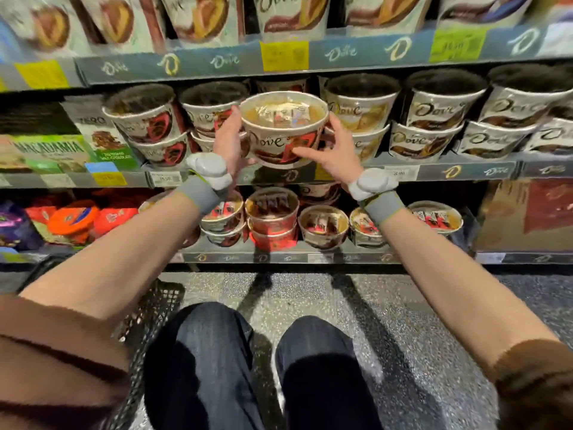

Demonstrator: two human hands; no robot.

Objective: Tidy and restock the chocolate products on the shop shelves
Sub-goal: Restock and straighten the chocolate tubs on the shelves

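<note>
A Dove chocolate tub [280, 136] with a clear lid and red-and-brown label is held in front of the middle shelf [449, 172]. My left hand [228, 139] grips its left side and my right hand [336, 147] grips its right side and lower front. Stacked Dove tubs with red labels [148, 125] stand to its left on the same shelf. Stacked Dove tubs with brown-gold labels [431, 125] stand to its right. More red Dove tubs [273, 218] sit on the lower shelf beneath.
Dove pouches [291, 13] line the top shelf. Green Macadamia and Zero boxes [62, 150] stand at the middle left. Orange and purple packs [71, 220] lie at the lower left. A black plastic basket [148, 315] stands on the speckled floor by my left knee.
</note>
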